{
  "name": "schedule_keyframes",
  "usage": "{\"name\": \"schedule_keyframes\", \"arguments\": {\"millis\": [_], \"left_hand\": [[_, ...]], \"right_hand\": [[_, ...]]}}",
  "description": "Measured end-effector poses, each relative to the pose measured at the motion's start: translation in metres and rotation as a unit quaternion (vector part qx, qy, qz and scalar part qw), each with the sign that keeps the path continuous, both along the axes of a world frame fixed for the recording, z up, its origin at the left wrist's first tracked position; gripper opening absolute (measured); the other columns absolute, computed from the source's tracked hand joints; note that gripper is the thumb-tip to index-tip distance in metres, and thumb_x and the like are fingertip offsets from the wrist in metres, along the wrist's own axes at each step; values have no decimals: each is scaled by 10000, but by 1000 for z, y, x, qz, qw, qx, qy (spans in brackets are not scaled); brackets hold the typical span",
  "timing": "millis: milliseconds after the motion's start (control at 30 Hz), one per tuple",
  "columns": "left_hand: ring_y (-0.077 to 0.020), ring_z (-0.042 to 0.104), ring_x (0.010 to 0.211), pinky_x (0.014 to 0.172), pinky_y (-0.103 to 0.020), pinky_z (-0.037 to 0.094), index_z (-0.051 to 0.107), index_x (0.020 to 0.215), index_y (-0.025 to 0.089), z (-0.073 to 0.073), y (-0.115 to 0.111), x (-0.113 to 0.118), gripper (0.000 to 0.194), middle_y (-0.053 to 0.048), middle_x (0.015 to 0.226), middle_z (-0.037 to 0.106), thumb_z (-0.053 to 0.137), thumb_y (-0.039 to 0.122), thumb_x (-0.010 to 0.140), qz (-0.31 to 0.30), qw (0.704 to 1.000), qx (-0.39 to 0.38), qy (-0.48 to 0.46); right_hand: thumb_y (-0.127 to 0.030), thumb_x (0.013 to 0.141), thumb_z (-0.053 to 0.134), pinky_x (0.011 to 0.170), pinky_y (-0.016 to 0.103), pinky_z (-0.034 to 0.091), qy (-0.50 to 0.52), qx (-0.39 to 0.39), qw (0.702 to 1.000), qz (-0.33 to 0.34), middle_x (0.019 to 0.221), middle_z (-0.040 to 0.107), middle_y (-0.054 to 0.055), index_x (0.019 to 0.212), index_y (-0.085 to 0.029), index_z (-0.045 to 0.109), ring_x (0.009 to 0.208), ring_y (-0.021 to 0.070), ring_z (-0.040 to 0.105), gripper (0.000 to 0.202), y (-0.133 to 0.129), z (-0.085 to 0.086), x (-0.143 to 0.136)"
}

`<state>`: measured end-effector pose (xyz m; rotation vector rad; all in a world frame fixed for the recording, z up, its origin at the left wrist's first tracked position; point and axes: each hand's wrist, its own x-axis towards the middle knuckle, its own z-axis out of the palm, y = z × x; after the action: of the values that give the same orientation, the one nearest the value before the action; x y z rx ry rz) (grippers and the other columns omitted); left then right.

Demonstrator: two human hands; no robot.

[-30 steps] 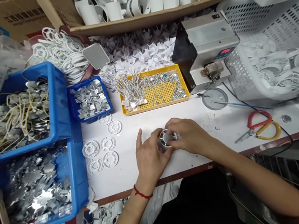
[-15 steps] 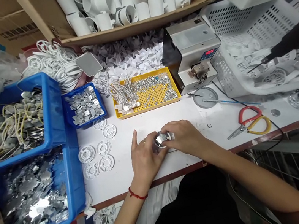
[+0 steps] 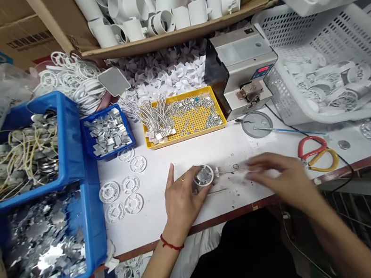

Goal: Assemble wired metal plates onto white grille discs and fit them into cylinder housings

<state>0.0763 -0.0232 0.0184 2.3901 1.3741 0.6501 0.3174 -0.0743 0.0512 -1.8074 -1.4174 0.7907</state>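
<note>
My left hand (image 3: pixel 183 199) grips a small round white plastic holder (image 3: pixel 203 175) with a metal disc in it, low over the white tabletop. From the holder's right side, thin pale wires (image 3: pixel 229 171) stretch towards my right hand (image 3: pixel 282 179). That hand is smeared by motion; its thumb and fingertips are near the wire ends, but whether they pinch them is unclear. Left of my left hand lie several flat white plastic rings (image 3: pixel 133 203). Behind the hands, a yellow tray (image 3: pixel 185 135) carries small metal screws and bundled white wires with connectors.
Blue bins (image 3: pixel 90 223) of metal pieces stand at left, with a small blue tray (image 3: pixel 132 141) nearby. A metal machine (image 3: pixel 245 68) stands behind a round grey dish (image 3: pixel 256 124). At right are scissors (image 3: pixel 317 154) and a white basket (image 3: pixel 287 106). A cardboard box (image 3: pixel 168 41) holds white cylinders.
My right hand has left the holder and moved right, uncovering the disc and wires. My left hand keeps its grip. The dark pointed tool at the right edge is out of view.
</note>
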Motion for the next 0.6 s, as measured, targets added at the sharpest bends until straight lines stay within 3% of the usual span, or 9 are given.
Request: {"name": "schedule_keyframes", "arguments": {"millis": [33, 100, 167, 233, 333, 433, 600], "left_hand": [[-177, 731, 812, 1178, -506, 316, 598, 1134, 217, -1, 0, 0, 332, -15, 935, 757, 678, 354, 843, -17, 1000, 19, 0], [-207, 711, 984, 1159, -518, 339, 608, 1122, 206, -4, 2, -1, 265, -57, 1037, 745, 637, 313, 881, -57, 996, 66, 5], [-230, 690, 1049, 1140, -531, 358, 617, 1120, 190, -7, 5, -2, 238, -90, 1051, 740, 613, 271, 897, -85, 990, 114, 21], [-243, 700, 1020, 1127, -542, 368, 618, 1131, 176, -10, 8, -2, 254, -112, 1032, 740, 622, 255, 890, -98, 982, 155, 35], [-246, 712, 982, 1113, -550, 383, 623, 1121, 189, -12, 13, -3, 255, -103, 1014, 745, 642, 251, 874, -100, 978, 181, 33], [-249, 712, 982, 1105, -549, 394, 639, 1099, 211, -13, 15, -3, 241, -80, 986, 751, 655, 249, 861, -94, 980, 173, 17], [-260, 719, 952, 1103, -544, 396, 661, 1081, 204, -14, 15, -2, 259, -99, 979, 749, 695, 244, 828, -81, 980, 183, 12]], "right_hand": [[-488, 733, 739, 654, 391, 567, -10, -48, 997, -54, 781, 742, 61, 843, -221, 713, 672, 249, 696, 289, -12, 1, 22], [-554, 719, 724, 606, 420, 533, -125, -24, 966, -224, 728, 716, 82, 881, -215, 697, 610, 267, 665, 377, -29, 3, 63], [-570, 725, 713, 662, 442, 511, -280, 53, 919, -273, 891, 706, 151, 1084, -193, 648, 729, 303, 662, 525, -33, 4, 95], [-579, 754, 680, 768, 465, 487, -399, 110, 890, -193, 1108, 644, 218, 1254, -153, 543, 942, 352, 626, 671, -24, 4, 117], [-547, 830, 600, 821, 492, 430, -510, 83, 854, -65, 1245, 569, 228, 1317, -132, 472, 1062, 384, 547, 652, -3, 6, 132], [-433, 890, 544, 788, 443, 398, -569, 49, 820, -49, 1252, 557, 203, 1308, -166, 487, 1001, 338, 542, 499, 5, 12, 128], [-340, 920, 476, 752, 386, 387, -580, 42, 812, -39, 977, 647, 140, 1153, -168, 598, 882, 285, 560, 315, -2, 2, 113]]}}
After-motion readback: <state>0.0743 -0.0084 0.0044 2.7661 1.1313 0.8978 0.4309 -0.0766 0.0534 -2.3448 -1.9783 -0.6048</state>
